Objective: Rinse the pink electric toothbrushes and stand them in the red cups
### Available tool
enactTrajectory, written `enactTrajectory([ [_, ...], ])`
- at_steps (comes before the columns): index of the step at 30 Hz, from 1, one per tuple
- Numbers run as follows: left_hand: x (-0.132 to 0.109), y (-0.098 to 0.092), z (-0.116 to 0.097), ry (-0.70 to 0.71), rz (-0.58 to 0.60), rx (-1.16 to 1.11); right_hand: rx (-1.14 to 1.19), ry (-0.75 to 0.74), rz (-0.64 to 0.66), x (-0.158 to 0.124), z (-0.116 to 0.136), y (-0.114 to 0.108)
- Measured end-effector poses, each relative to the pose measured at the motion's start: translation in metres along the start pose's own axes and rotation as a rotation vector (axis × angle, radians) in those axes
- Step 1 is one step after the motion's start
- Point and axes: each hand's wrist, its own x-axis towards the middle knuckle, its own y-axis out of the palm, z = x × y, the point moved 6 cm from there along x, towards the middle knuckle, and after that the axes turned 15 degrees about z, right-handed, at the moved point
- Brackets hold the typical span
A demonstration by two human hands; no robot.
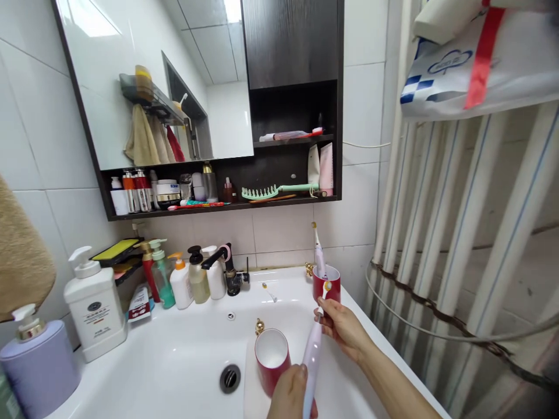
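Note:
My left hand is wrapped round the handle of a pale lilac electric toothbrush, which points upward over the sink. At its top end my right hand pinches the white brush head with yellow bristles; a thin metal shaft shows just below the fingers. Beside my left hand a red cup with a white inside stands on a pale board in the basin. Behind my right hand, a second red cup on the sink's back corner holds another electric toothbrush. A loose brush head lies near the faucet.
Behind the white sink stands a black faucet. Pump bottles line its back left, with a large white bottle and a purple dispenser nearer. White radiator pipes rise on the right; a mirror cabinet hangs above.

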Motion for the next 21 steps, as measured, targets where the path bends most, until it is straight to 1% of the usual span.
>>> enactTrajectory([
  [4,-0.0029,0.0018,-0.0023,0.001,-0.010,-0.027,-0.129,0.002,-0.020,0.0012,0.0002,-0.0025],
  [8,-0.0035,0.0027,0.0010,-0.019,-0.032,-0.069,-0.248,-0.023,-0.057,0.0018,0.0005,-0.0050],
  [16,-0.0033,0.0041,0.0011,-0.004,0.001,-0.120,-0.240,-0.045,-0.003,0.0035,-0.0018,-0.0001],
  [21,0.0034,0.0019,0.0050,0.024,0.014,-0.060,-0.243,-0.060,-0.002,0.0036,-0.0011,0.0015],
])
